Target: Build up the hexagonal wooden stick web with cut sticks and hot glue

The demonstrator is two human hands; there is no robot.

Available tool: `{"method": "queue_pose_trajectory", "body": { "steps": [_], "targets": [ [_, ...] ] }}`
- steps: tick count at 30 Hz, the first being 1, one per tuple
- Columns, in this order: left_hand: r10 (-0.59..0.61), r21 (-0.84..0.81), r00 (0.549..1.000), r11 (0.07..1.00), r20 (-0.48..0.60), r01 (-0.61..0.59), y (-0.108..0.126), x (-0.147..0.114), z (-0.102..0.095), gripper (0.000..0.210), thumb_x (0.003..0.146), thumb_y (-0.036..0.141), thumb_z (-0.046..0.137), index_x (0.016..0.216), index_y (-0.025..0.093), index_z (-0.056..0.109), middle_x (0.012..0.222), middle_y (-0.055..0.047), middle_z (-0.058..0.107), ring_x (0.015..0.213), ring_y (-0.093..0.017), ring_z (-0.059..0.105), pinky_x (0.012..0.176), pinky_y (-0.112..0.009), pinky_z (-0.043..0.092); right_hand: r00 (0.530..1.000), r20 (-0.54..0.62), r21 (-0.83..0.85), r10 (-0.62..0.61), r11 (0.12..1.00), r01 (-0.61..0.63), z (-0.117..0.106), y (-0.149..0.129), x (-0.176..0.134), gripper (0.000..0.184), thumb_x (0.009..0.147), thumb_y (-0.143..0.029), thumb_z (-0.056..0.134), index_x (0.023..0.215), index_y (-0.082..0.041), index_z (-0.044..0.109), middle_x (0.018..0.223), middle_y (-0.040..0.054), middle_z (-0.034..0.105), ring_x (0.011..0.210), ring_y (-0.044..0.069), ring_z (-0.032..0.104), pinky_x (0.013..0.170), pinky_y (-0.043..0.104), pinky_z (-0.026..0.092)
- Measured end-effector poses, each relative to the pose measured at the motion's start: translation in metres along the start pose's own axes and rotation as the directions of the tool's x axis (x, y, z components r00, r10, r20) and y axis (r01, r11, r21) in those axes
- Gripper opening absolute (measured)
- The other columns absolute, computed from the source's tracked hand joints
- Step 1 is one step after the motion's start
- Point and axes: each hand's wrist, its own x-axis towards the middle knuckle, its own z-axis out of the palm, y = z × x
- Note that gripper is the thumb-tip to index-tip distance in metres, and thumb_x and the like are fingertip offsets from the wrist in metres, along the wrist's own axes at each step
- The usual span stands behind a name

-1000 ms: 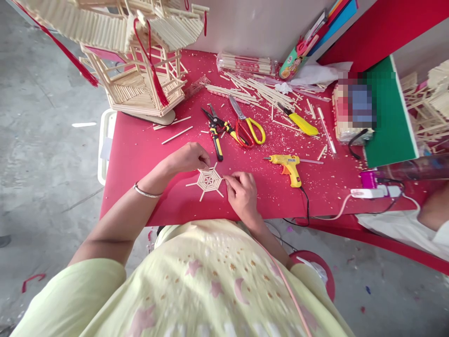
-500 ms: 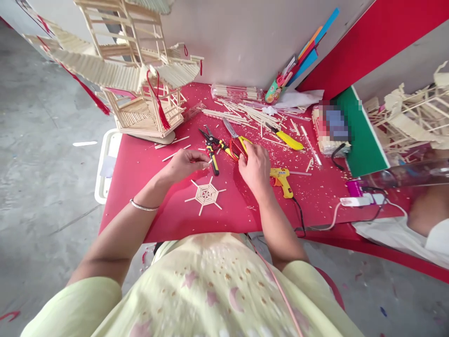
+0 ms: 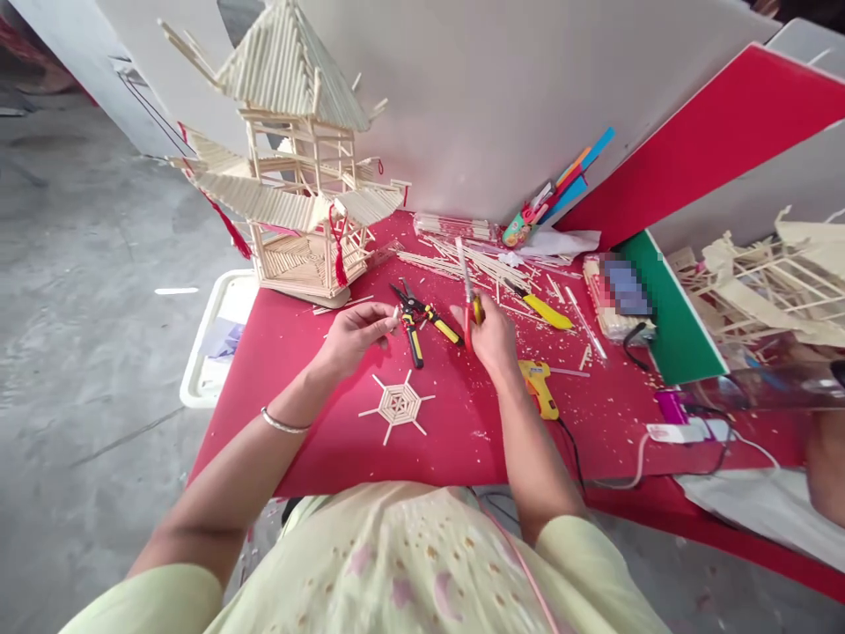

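Observation:
My right hand (image 3: 492, 333) is closed around the red and yellow handles of a pair of scissors (image 3: 466, 273), whose blades point away from me above the table. Between thumb and forefinger of my left hand (image 3: 360, 336) is a short piece of wooden stick (image 3: 396, 313), mostly covered by the fingers. Just beyond and between the hands lie black and yellow pliers (image 3: 415, 339). A web-shaped hexagon of thin sticks (image 3: 400, 404), with its spokes jutting out, lies flat on the red table (image 3: 317, 458) nearer to me.
A stick pagoda model (image 3: 297, 211) with red tassels stands at the back left. Loose sticks (image 3: 436, 264), a yellow-handled knife (image 3: 545, 310) and a yellow glue gun (image 3: 540, 387) lie to the right. Farther right are a green board (image 3: 687, 326) and a person's arm (image 3: 826, 467).
My right hand has picked the scissors up off the table and turned their blades upward. My left hand still pinches the stick piece. The camera view has tilted up.

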Motion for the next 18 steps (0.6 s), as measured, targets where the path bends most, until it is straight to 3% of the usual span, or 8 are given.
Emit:
{"method": "queue_pose_trajectory", "body": {
  "steps": [2,5,8,10,18],
  "targets": [
    [0.022,-0.025,0.999,0.999,-0.037,-0.023,0.001,-0.001,0.003,0.03,0.068,0.037,0.094,0.085,0.017,0.078,0.073,-0.002,0.072,0.065,-0.01,0.066,0.053,-0.017,0.051,0.996,-0.09,0.173,-0.006,0.985,0.021,-0.007,-0.013,-0.03,0.066,0.101,-0.062,0.051,0.151,-0.02,0.052,0.109,0.0119,0.074,0.094,0.026,0.072,0.083,0.039,0.057],
    [0.052,-0.038,0.994,0.998,-0.093,-0.055,0.002,-0.004,0.009,0.031,0.066,0.036,0.095,0.084,0.017,0.08,0.075,-0.003,0.073,0.064,-0.01,0.064,0.053,-0.017,0.051,0.994,-0.067,0.273,-0.091,0.956,0.106,-0.008,-0.032,-0.068,0.062,0.103,-0.058,0.051,0.154,-0.022,0.047,0.102,0.0086,0.072,0.085,0.022,0.07,0.078,0.036,0.058],
    [0.092,-0.035,0.987,0.995,-0.132,-0.097,0.004,-0.01,0.015,0.029,0.064,0.034,0.096,0.083,0.018,0.082,0.076,-0.003,0.074,0.06,-0.008,0.061,0.053,-0.018,0.05,0.962,-0.074,0.148,-0.261,0.952,0.27,-0.001,-0.046,-0.087,0.064,0.099,-0.059,0.059,0.147,-0.018,0.053,0.106,0.013,0.068,0.096,0.027,0.066,0.087,0.043,0.056],
    [0.134,-0.028,0.981,0.99,-0.142,-0.139,0.005,-0.013,0.019,0.029,0.063,0.035,0.097,0.083,0.019,0.083,0.078,-0.004,0.076,0.057,-0.008,0.059,0.052,-0.02,0.05,0.948,-0.052,0.019,-0.314,0.949,0.316,0.002,-0.053,-0.092,0.064,0.097,-0.06,0.062,0.143,-0.017,0.056,0.107,0.0145,0.065,0.102,0.031,0.063,0.091,0.046,0.054],
    [0.265,0.042,0.948,0.964,-0.177,-0.262,0.004,-0.022,0.032,0.024,0.064,0.035,0.096,0.081,0.023,0.085,0.08,-0.004,0.076,0.059,-0.009,0.057,0.053,-0.024,0.048,0.955,-0.009,-0.091,-0.296,0.951,0.294,0.0,-0.072,-0.095,0.062,0.101,-0.059,0.056,0.15,-0.021,0.052,0.108,0.0125,0.066,0.1,0.028,0.065,0.08,0.036,0.052]
  ]
}}
